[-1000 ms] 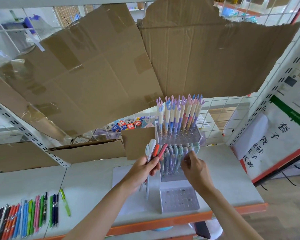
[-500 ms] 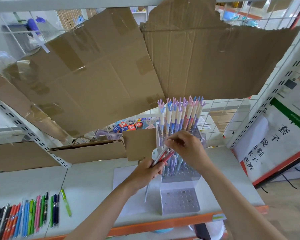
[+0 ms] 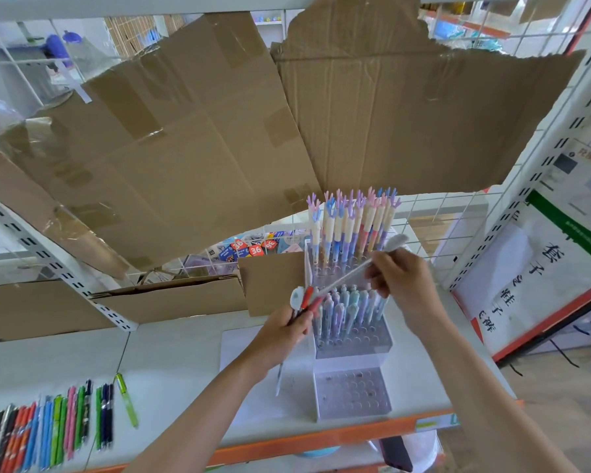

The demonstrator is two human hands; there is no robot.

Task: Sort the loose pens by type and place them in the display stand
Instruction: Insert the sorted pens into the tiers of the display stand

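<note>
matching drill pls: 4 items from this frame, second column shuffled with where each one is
1. white pen
2. red pens
3. antler-topped pens
4. green pen

A. lying on the shelf, right of the loose pen row
B. pinched in the right hand
C. standing in the top tier of the display stand
D. bunched in the left hand

Pairs: 1-B, 2-D, 3-C, 4-A

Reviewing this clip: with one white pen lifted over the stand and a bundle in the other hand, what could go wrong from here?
1. The right hand pinches the long white pen near one end, tilted; lowering it could knock the pastel pens standing in the clear tiered display stand.
2. The left hand grips several red and white pens loosely fanned; one could slip onto the white shelf.
</note>
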